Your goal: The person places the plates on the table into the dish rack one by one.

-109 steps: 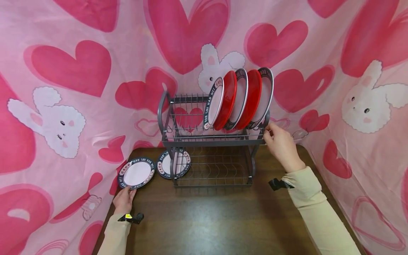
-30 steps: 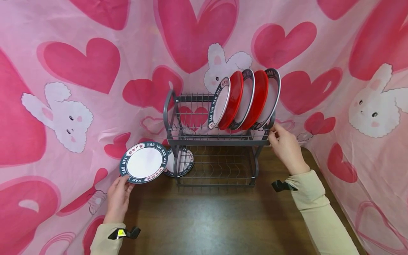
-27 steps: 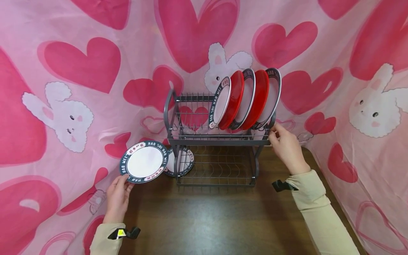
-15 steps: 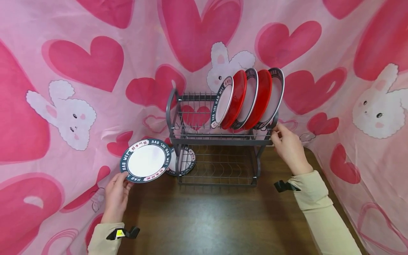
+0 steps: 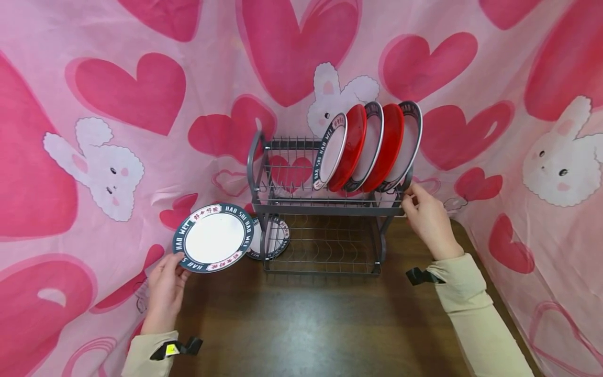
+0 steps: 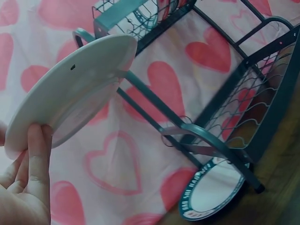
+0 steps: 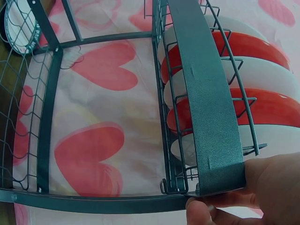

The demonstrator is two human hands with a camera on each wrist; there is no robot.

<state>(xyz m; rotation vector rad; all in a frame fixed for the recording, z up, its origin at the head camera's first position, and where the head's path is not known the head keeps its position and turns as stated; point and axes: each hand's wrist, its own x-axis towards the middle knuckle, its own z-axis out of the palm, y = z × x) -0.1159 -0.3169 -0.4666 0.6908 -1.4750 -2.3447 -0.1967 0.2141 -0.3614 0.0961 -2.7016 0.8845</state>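
Note:
My left hand (image 5: 165, 288) pinches the near-left rim of a white plate (image 5: 214, 238) with a dark lettered border, held above the table at the left. The left wrist view shows the plate's pale underside (image 6: 70, 89), thumb and fingers on either side of its edge. My right hand (image 5: 431, 220) grips the right front corner of the grey two-tier dish rack (image 5: 330, 210). In the rack's upper tier, red plates (image 5: 348, 149) and white dark-rimmed plates (image 5: 330, 152) stand on edge, alternating, toward the right.
Another dark-bordered plate (image 5: 275, 238) lies on the brown table (image 5: 301, 314) behind the rack's left leg, partly hidden by the held plate. The upper tier's left slots (image 5: 289, 173) and the lower tier (image 5: 325, 246) hold no plates. A pink heart-patterned cloth (image 5: 212, 63) surrounds the table.
My left hand has raised the plate off the table and brought it closer, its face now turned up to the head camera. The right hand stays on the rack's corner; the view has shifted slightly.

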